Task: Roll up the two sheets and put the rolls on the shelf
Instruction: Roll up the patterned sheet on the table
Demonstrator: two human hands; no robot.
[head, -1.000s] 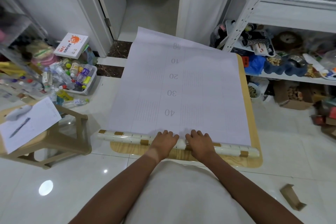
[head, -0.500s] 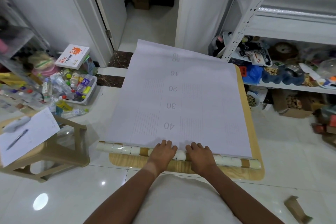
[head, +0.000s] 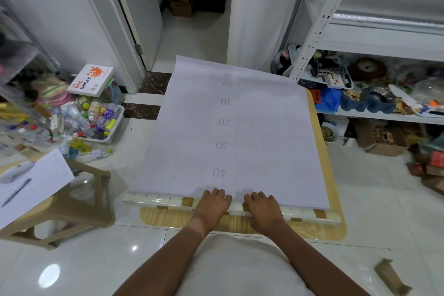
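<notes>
A large white sheet [head: 252,127], printed with the numbers 10 to 40, lies flat on a light wooden table [head: 335,199]. Its far end hangs past the table's far edge. The near end is wound into a roll [head: 153,200] with a cream and brown tile pattern, which lies across the table's near edge and sticks out to the left. My left hand [head: 211,206] and my right hand [head: 263,209] rest side by side on the middle of the roll, fingers curled over it onto the flat sheet. I can make out only one sheet.
A white metal shelf unit [head: 384,41] stands at the right, its lower level packed with clutter. At the left are a beige stool [head: 72,204] bearing a paper and pen, and a bin of bottles [head: 96,122]. A cardboard scrap [head: 389,276] lies on the tiled floor.
The roll has crept a little forward toward the 40 mark under both hands. The view has tilted up slightly.
</notes>
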